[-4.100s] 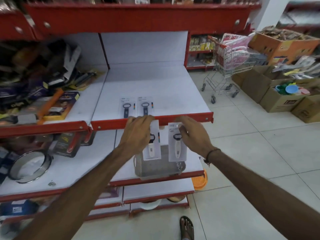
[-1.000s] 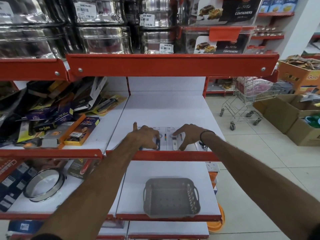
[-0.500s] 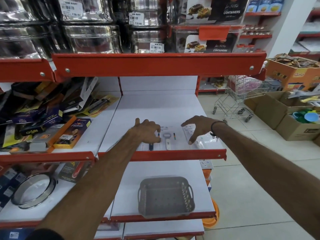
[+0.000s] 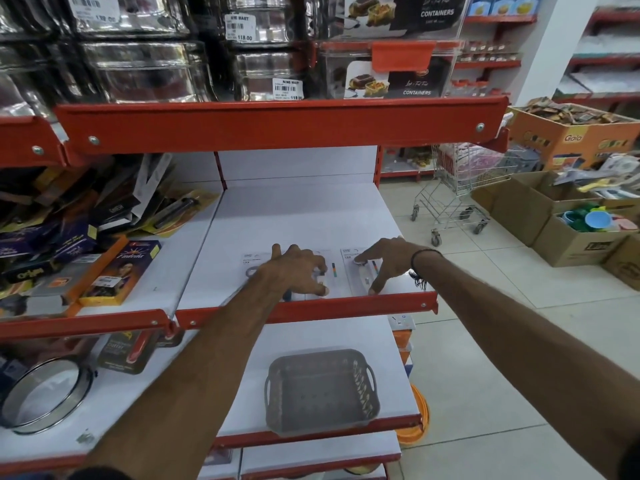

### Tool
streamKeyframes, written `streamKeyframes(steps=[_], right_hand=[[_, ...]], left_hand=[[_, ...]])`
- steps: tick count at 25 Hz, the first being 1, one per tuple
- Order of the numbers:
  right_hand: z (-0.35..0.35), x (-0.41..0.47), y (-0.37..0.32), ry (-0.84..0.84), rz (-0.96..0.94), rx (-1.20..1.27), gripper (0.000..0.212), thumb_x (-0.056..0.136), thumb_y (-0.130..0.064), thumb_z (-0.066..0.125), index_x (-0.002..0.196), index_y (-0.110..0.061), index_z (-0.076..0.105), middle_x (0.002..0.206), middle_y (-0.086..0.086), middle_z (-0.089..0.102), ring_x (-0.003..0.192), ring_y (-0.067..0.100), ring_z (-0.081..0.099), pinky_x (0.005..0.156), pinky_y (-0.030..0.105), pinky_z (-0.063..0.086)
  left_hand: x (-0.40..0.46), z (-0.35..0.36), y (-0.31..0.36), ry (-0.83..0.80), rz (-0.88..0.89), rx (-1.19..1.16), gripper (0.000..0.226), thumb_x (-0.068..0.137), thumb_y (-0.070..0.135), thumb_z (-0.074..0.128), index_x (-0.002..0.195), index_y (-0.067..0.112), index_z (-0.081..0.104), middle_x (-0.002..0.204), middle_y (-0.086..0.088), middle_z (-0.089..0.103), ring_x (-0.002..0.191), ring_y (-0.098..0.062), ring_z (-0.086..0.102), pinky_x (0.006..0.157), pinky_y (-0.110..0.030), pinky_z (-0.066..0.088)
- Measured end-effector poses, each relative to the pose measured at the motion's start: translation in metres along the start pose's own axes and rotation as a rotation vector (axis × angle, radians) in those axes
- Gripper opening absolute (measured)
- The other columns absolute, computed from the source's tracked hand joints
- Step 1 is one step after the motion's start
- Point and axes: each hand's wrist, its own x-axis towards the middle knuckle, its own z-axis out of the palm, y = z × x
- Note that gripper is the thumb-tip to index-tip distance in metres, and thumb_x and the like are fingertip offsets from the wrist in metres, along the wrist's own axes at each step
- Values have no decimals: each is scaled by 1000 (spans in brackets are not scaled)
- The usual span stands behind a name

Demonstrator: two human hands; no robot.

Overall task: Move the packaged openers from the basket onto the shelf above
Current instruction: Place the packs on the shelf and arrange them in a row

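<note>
Several packaged openers on white cards lie flat in a row near the front of the white shelf [image 4: 294, 220]. My left hand [image 4: 298, 271] rests fingers spread on the middle cards [image 4: 334, 271]; another card [image 4: 251, 263] shows at its left. My right hand [image 4: 384, 261] presses fingertips on the rightmost opener card [image 4: 360, 271]. Neither hand grips anything. The grey plastic basket [image 4: 320, 389] stands on the shelf below, and nothing shows inside it.
A red shelf lip [image 4: 311, 308] runs just in front of the cards. Boxed goods [image 4: 117, 271] crowd the left bay. Steel containers [image 4: 145, 71] fill the shelf above. A shopping trolley [image 4: 457, 192] and cardboard boxes [image 4: 571, 233] stand on the floor at right.
Earlier both hands carried an opener card each up from the basket; they now lie on the shelf. In the last second my right hand slid its card to the right.
</note>
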Motion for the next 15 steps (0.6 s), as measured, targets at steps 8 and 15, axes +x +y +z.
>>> streamKeyframes(steps=[8, 15], right_hand=[[3, 4, -15, 21, -14, 26, 86, 63, -49, 90, 140, -31, 57, 148, -6, 56, 142, 22, 46, 123, 57, 14], [6, 1, -22, 26, -19, 78, 87, 65, -40, 92, 142, -25, 56, 149, -3, 55, 139, 22, 49, 119, 45, 35]], left_hand=[[3, 3, 0, -3, -16, -9, 60, 78, 67, 62, 131, 40, 53, 141, 1, 55, 130, -26, 40, 104, -53, 23], [0, 5, 2, 4, -17, -6, 60, 78, 66, 61, 132, 39, 53, 144, 0, 53, 132, -27, 40, 107, -55, 22]])
